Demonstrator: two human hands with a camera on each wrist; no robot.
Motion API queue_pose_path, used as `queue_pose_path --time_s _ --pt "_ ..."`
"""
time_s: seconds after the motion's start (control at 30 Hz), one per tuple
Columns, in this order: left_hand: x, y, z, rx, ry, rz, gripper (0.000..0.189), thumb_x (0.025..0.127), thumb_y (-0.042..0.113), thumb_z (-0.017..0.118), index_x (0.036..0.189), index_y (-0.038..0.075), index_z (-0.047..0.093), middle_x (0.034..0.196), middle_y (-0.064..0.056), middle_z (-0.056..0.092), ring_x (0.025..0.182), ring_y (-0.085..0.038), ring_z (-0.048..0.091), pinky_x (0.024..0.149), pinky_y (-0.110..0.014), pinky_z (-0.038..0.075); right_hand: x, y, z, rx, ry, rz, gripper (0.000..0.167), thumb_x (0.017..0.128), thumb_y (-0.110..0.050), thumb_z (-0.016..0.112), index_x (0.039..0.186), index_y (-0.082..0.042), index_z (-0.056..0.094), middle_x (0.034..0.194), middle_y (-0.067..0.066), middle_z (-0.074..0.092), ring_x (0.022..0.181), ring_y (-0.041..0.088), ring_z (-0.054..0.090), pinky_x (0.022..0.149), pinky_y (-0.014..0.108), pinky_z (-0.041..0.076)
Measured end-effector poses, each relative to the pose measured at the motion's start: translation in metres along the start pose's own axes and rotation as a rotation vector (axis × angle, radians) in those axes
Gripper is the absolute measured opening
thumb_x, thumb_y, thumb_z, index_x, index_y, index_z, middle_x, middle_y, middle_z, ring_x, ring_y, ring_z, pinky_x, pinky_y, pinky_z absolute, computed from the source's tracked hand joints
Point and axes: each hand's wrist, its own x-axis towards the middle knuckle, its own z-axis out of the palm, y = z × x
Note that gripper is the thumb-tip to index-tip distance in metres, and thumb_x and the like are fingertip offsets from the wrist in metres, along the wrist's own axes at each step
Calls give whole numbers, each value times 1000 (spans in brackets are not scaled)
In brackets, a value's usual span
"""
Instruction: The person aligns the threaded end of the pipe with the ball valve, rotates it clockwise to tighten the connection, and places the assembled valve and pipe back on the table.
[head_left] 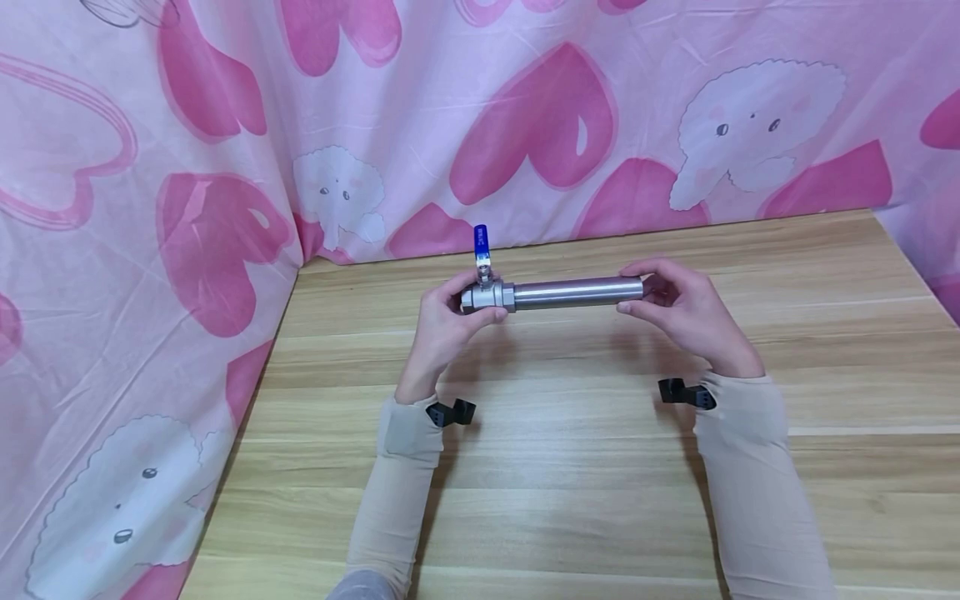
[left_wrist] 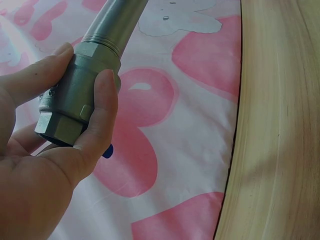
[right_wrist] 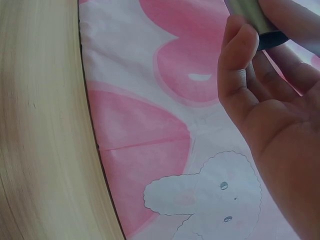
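Observation:
A silver ball valve [head_left: 487, 296] with a blue lever handle [head_left: 482, 242] is joined to a steel pipe [head_left: 577, 292], and both are held level above the table. My left hand [head_left: 444, 325] grips the valve body at the left end, thumb in front and fingers behind. In the left wrist view the valve's hex end [left_wrist: 60, 127] faces my palm, and threads show where the pipe enters. My right hand [head_left: 690, 308] pinches the pipe's far right end between thumb and fingers. The right wrist view shows the pipe's open end [right_wrist: 272, 40] between those fingers.
Below lies a wood-grain table [head_left: 555, 500]. A pink curtain [head_left: 420, 125] with hearts and white cartoon animals hangs along its back and left edges. Black wrist mounts [head_left: 453, 412] sit on both sleeves.

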Motion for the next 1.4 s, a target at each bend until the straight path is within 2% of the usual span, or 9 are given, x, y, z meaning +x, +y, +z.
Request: queue_pose_path --time_s 0.3,0.57,0.73,0.9,0.97,1.17,1.4 --pt "1 -1 0 -2 3 8 51 71 1 83 119 8 67 118 -11 67 99 -21 61 85 -27 54 0 2 -1 -21 -17 5 36 86 -17 74 120 -15 65 96 -1 63 77 15 53 61 19 47" --pt "0 0 0 4 1 18 52 72 2 83 120 8 66 119 -11 67 99 -21 61 85 -28 54 0 2 -2 20 -52 6 31 91 -18 67 122 -13 63 96 3 66 80 13 61 67 19 53" --pt "0 0 0 5 -1 24 51 72 2 83 120 8 67 119 -10 67 99 -21 61 86 -29 54 0 2 -2 23 -52 7 31 92 -18 66 122 -13 63 93 -1 66 78 13 61 67 18 53" --pt "0 0 0 2 3 20 51 71 1 82 119 8 67 118 -10 67 100 -21 61 86 -29 55 0 1 -1 30 -41 48 34 91 -22 68 124 -14 63 89 -3 66 77 15 61 65 19 52" --pt "0 0 0 0 4 15 52 71 1 83 120 8 67 119 -10 67 100 -21 61 86 -29 55 0 0 -1 37 -35 68 36 89 -23 70 124 -16 63 93 -3 66 78 15 62 65 19 53" --pt "0 0 0 0 8 -3 52 71 2 83 120 10 67 120 -10 67 101 -21 61 86 -29 55 1 -1 0 76 -29 56 48 80 -11 79 125 -14 61 111 0 61 81 11 63 70 17 55" --pt "0 1 0 -2 8 5 52 71 2 83 120 9 67 119 -9 67 101 -21 61 86 -29 55 1 -2 2 88 -15 19 48 78 3 76 121 -10 60 110 -5 61 81 9 63 70 16 56"
